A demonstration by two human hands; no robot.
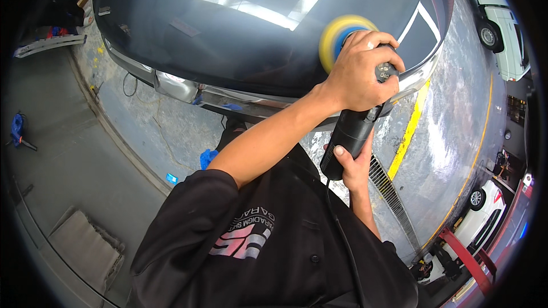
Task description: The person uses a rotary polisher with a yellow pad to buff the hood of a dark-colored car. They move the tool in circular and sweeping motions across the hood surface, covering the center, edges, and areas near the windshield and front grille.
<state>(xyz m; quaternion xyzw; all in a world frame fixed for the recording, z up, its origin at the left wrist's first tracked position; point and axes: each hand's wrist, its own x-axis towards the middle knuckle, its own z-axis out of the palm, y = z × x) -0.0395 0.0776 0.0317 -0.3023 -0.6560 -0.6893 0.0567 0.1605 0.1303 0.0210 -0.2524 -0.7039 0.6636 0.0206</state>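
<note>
With the left hand (359, 74) clamped over the polisher (357, 120) head and the right hand (354, 165) wrapped round its near handle, that yellow foam pad (337, 37) on the dark car hood (257, 28) could burn paint by the right chrome edge (416, 77) if tilted, I reckon.

Both hands (365, 74) grip polisher (351, 131) (yellow pad (331, 37)) on dark hood (228, 34)

Black polisher (351, 131), yellow pad (338, 37) flat against the dark car hood (240, 40).
</note>
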